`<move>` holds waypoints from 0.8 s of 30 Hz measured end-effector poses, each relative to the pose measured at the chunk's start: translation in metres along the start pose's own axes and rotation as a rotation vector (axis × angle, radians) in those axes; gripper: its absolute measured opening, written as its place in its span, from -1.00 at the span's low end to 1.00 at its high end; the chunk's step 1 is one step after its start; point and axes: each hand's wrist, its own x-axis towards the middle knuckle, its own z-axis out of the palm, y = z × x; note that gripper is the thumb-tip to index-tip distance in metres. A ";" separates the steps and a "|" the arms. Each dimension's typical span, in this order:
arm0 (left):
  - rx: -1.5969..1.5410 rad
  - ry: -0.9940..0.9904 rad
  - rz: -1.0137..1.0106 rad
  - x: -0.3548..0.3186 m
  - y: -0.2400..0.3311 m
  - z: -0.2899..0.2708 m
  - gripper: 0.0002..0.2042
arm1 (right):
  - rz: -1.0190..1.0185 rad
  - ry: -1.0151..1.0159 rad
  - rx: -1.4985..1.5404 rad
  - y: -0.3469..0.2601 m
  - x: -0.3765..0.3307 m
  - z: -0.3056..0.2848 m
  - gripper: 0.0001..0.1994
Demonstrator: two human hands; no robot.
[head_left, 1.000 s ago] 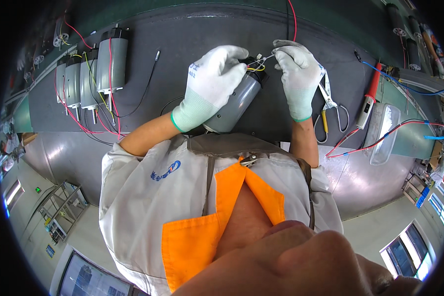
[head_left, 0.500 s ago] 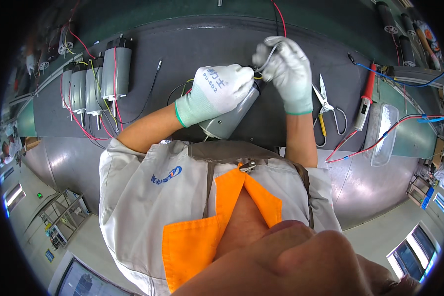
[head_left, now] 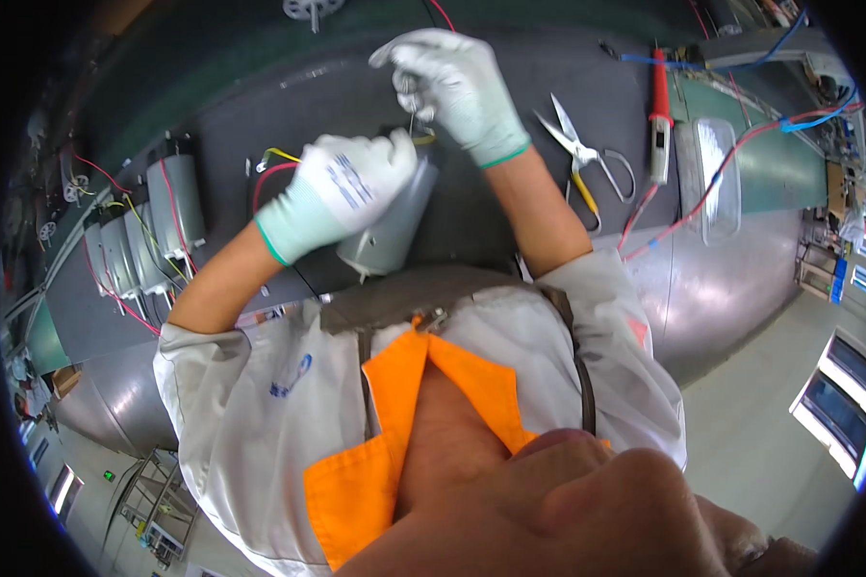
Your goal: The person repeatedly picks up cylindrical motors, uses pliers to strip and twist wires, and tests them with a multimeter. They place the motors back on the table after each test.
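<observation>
A grey cylindrical motor (head_left: pixel 383 238) lies tilted on the dark bench mat, close to my body. My left hand (head_left: pixel 342 188), in a white glove with a pale green cuff, is curled over its far part. What those fingers pinch is hidden. Just beyond, my right hand (head_left: pixel 449 91), gloved alike, is raised with bent fingers. A thin pale strand (head_left: pixel 412 125) runs from its fingers down towards the motor's dark far end. A short yellow wire (head_left: pixel 423 140) sticks out there. Red wire (head_left: pixel 271 176) and yellow wire (head_left: pixel 281 154) show beside my left wrist.
Several grey motors (head_left: pixel 175 202) with loose leads stand at the left. To the right lie scissors (head_left: pixel 579 149), a yellow-handled tool (head_left: pixel 584 192), a red and grey soldering-iron-like tool (head_left: pixel 660 125) on a cord, and a clear plastic box (head_left: pixel 712 183). Blue and red cables cross the right edge.
The whole view has shifted and turned, so the bench things sit elsewhere in it. My right hand has drawn away from the left, farther over the bench. My left hand stays at the motor.
</observation>
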 end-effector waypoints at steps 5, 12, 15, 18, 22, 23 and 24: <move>-0.248 0.121 -0.192 -0.005 -0.007 -0.021 -0.75 | -0.472 0.519 -1.392 -0.020 -0.111 -0.080 -0.64; -0.597 0.147 0.204 0.044 -0.033 0.009 -0.75 | -0.014 0.461 -1.648 0.037 -0.252 -0.109 -0.33; -1.054 -0.314 -0.307 0.070 -0.031 -0.014 -0.65 | -0.007 0.536 -1.714 0.047 -0.265 -0.104 -0.26; -1.335 -0.236 -0.263 0.066 -0.050 -0.025 -0.56 | 0.143 0.597 -0.744 0.027 -0.256 -0.105 -0.26; -1.280 -0.068 -0.231 0.068 -0.052 -0.040 -0.62 | 0.302 0.432 0.002 -0.011 -0.213 -0.081 -0.33; -1.195 -0.039 -0.201 0.073 -0.053 -0.039 -0.62 | 0.269 0.283 -0.271 -0.004 -0.202 -0.079 -0.36; -1.104 -0.015 -0.179 0.078 -0.053 -0.037 -0.61 | 0.199 0.138 -0.580 0.005 -0.191 -0.079 -0.38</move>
